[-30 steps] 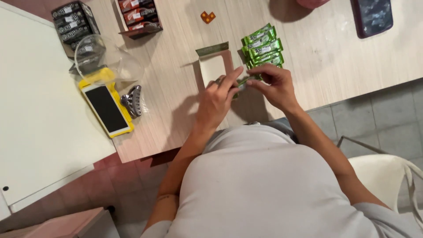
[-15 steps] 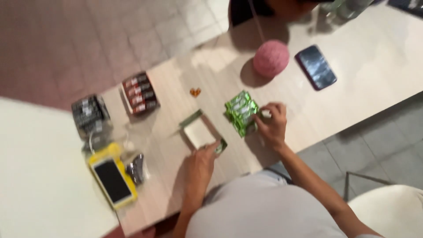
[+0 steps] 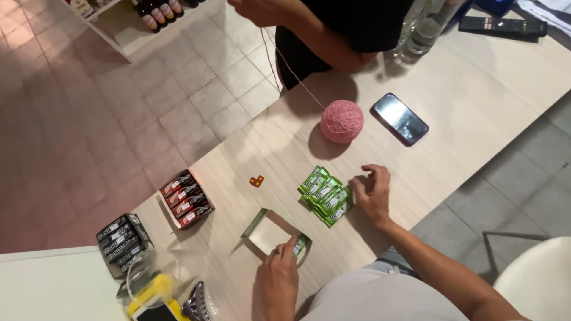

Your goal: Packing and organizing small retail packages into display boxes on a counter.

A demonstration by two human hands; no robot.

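My left hand (image 3: pixel 278 279) pinches a green gum pack (image 3: pixel 300 244) at the near edge of an open, shallow cardboard box (image 3: pixel 269 230) on the light wooden table (image 3: pixel 452 113). My right hand (image 3: pixel 372 193) rests with curled fingers against the right side of a fanned row of several green gum packs (image 3: pixel 325 195) lying flat on the table. Whether it grips one of them is hard to tell.
A red gum display box (image 3: pixel 186 198) and a black one (image 3: pixel 122 241) sit at the left. Two small orange pieces (image 3: pixel 256 181), a pink yarn ball (image 3: pixel 342 120) and a dark phone (image 3: pixel 399 119) lie further back. A person in black (image 3: pixel 333 30) stands across, holding the yarn strand. A yellow-cased phone (image 3: pixel 153 303) lies near left.
The view has swung up and back, showing the far side of the table. My left hand moved from the green pile to the open box with one pack; my right stayed by the pile.
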